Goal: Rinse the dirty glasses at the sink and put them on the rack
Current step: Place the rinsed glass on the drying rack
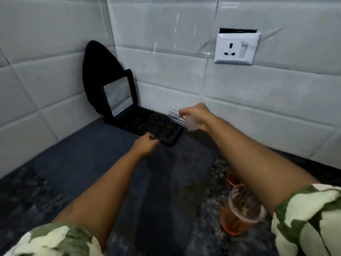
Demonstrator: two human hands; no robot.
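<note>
While gripped, clear ribbed glass (177, 115), blurred.

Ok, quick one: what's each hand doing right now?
Left hand: grips the near edge of the black rack.
Right hand: holds a clear glass, tilted above the rack.

Black rack (147, 124), white tiles (258, 93), green-and-white patterned sleeves (310, 215), seemingly orange-tinted glass (238, 217).
</note>
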